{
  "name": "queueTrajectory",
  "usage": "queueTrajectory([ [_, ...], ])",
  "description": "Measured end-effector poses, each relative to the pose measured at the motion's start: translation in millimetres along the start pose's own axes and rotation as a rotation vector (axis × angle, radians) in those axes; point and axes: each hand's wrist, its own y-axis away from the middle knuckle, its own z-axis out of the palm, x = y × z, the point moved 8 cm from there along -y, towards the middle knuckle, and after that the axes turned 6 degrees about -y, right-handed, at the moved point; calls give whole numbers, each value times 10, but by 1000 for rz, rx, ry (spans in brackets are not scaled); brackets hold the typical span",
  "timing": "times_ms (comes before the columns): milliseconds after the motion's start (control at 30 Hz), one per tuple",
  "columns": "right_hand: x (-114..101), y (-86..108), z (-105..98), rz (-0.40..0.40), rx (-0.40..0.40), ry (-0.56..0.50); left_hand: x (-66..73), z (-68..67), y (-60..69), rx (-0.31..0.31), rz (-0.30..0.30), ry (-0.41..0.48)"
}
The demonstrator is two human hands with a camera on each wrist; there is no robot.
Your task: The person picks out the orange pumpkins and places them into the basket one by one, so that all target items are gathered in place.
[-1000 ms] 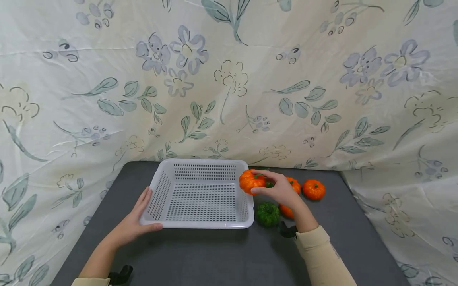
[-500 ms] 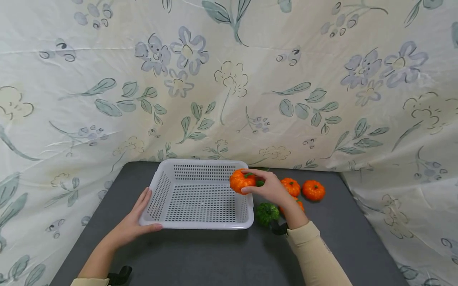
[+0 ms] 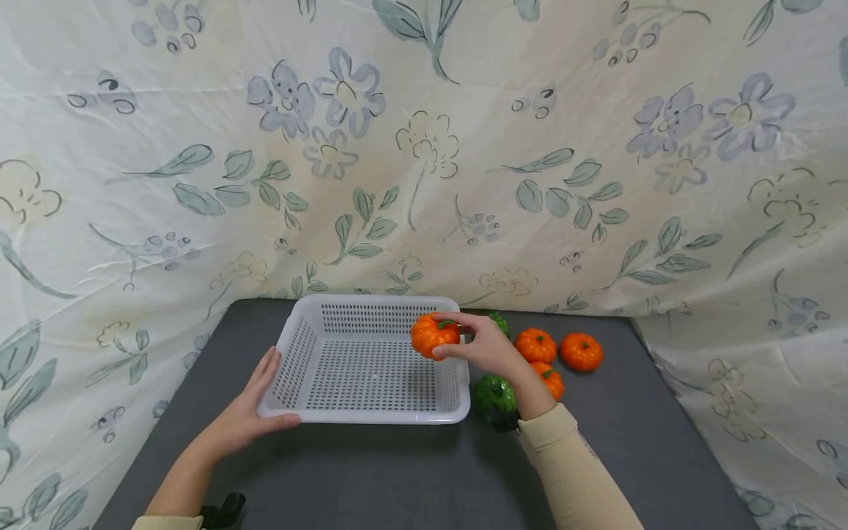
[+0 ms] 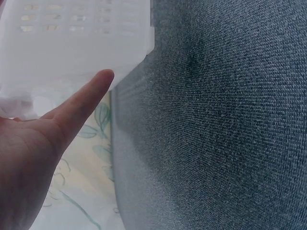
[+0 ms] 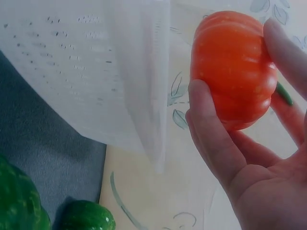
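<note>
With the left hand (image 3: 246,414), held wide and straight-fingered, touches the basket (image 3: 371,418) at its near left corner; in the left wrist view alone, sets the thumb (image 4: 93,91) against the outer wall (image 4: 72,52). With the right hand (image 3: 489,346), pinches an orange pumpkin (image 3: 429,337) above the basket's right part; in the right wrist view alone, shows more fingers (image 5: 254,151) behind it. Compared with a second ago, carries it leftward, in from the right rim, and bares more of a second pumpkin (image 3: 535,344) past the wrist. Beyond the table (image 3: 331,478), ends in flowered cloth (image 3: 424,184).
</note>
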Motion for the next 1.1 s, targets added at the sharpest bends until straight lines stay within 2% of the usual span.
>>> queueTrajectory([
  [467, -151, -81, 140, 15, -20, 6, -9, -46, 21, -6, 13, 9],
  [667, -257, -119, 191, -23, -20, 20, -3, -54, 29, -9, 18, 5],
  [1100, -349, -266, 437, -90, -91, -1, -17, -54, 56, -19, 25, 29],
])
